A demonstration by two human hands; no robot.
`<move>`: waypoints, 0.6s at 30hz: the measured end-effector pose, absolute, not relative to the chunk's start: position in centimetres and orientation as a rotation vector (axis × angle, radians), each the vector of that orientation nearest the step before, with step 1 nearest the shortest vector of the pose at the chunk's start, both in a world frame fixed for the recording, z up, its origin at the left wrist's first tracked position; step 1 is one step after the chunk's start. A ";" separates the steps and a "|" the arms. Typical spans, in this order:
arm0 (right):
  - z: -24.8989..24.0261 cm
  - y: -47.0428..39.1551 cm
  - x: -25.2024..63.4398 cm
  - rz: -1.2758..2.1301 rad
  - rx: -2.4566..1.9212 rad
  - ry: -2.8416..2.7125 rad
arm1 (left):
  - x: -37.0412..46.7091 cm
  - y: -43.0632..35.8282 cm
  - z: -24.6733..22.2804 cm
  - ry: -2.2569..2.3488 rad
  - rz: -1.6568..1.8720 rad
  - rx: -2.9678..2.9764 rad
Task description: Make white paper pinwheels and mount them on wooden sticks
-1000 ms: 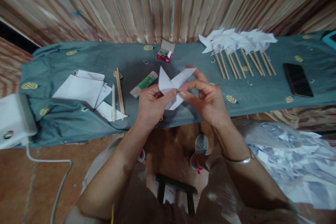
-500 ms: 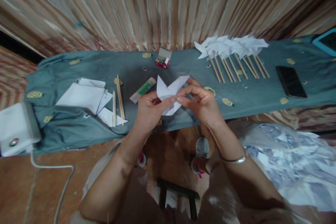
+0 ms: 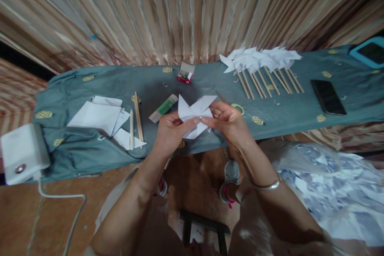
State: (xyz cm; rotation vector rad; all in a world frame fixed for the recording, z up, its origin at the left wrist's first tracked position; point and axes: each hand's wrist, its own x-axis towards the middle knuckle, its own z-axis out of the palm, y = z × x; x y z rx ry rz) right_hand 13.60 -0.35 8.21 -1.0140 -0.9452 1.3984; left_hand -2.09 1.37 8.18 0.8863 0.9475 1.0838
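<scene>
A white paper pinwheel [image 3: 196, 107] is held between my two hands above the table's front part. My left hand [image 3: 172, 130] pinches its left side, thumb on top near the middle. My right hand [image 3: 229, 122] grips the right side, with its thumb at the centre, where a small shiny pin head [image 3: 201, 118] shows between the thumb tips. Fingers beneath the paper are partly hidden. Just left of the pinwheel lies a green and white glue stick [image 3: 163, 108]. Behind it stands an open red box of pins [image 3: 185, 75].
Finished pinwheels [image 3: 259, 59] on wooden sticks lie in a row at the back right, near a black phone [image 3: 328, 97]. White paper sheets [image 3: 94, 116], loose sticks [image 3: 138, 116] and a white pen-like rod [image 3: 131, 130] are on the left. A tape roll [image 3: 238, 108] lies by my right hand.
My right fingers have shifted, and the pinwheel's blades lie flatter and more spread. A pin head now shows at its centre. The whole view has tilted slightly.
</scene>
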 end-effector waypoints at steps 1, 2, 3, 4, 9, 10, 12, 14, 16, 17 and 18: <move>8.3 -0.4 13.6 1.424 -1.009 -0.938 | -2.1 1.3 8.2 0.950 1.077 0.889; 8.4 -0.5 13.7 1.439 -1.009 -0.936 | -2.1 1.3 8.2 0.955 1.072 0.894; 8.5 -0.6 13.7 1.446 -1.015 -0.940 | -2.1 1.3 8.3 0.964 1.067 0.901; 8.6 -0.6 13.7 1.447 -1.026 -0.947 | -2.1 1.3 8.3 0.973 1.061 0.909; 8.8 -0.6 13.8 1.438 -1.074 -0.975 | -2.2 1.3 8.2 0.972 1.025 0.917; 8.7 -0.6 13.9 1.436 -1.078 -0.979 | -2.2 1.3 8.2 0.967 1.017 0.911; 8.7 -0.5 13.9 1.435 -1.085 -0.985 | -2.2 1.4 8.3 0.971 1.005 0.902; 8.6 -0.4 13.9 1.441 -1.086 -0.983 | -2.2 1.4 8.4 0.981 0.994 0.894; 8.5 -0.4 13.9 1.454 -1.081 -0.979 | -2.2 1.4 8.5 0.981 0.992 0.877; 8.5 -0.4 13.9 1.458 -1.077 -0.977 | -2.3 1.4 8.5 0.978 0.993 0.866; 8.4 -0.3 13.9 1.461 -1.074 -0.975 | -2.3 1.4 8.4 0.974 0.995 0.858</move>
